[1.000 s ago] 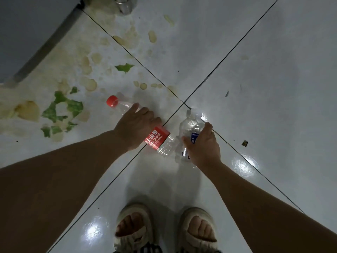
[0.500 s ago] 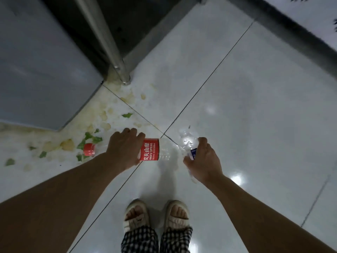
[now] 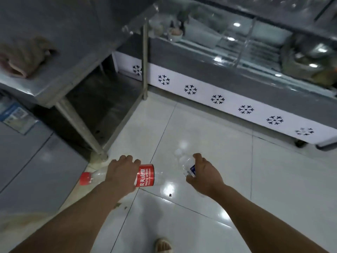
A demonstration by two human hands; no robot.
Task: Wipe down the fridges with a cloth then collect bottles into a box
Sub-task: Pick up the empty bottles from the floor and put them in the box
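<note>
I see my left hand point(image 3: 122, 172) wrapped around the middle of a clear plastic bottle point(image 3: 116, 177), held level above the floor point(image 3: 228, 161). The bottle is a smooth, ribbed cylinder with a red screw cap point(image 3: 85, 178) pointing left and a glossy red label point(image 3: 145, 177) with white lettering showing just past my knuckles. My right hand point(image 3: 204, 175) grips a second bottle point(image 3: 187, 164), smaller and crumpled-looking, clear plastic with a blue and white label patch; my fingers curl over its side and the neck end points away from me. The two bottles are near each other but apart.

Below them the floor is glossy white tile with thin dark joints and bright ceiling reflections. A steel table point(image 3: 60, 57) with a brushed grey top and round metal legs stands at the upper left, and a crumpled pinkish-brown cloth point(image 3: 23, 57) lies near the tabletop's left edge. Beneath that edge is a flat grey fridge point(image 3: 32, 161) face with a blue sticker. Along the far side runs a long display fridge point(image 3: 228, 79) with a glass top and a white base panel cut with dark snowflake shapes. One beige sandal point(image 3: 164, 245) shows at the bottom edge.
</note>
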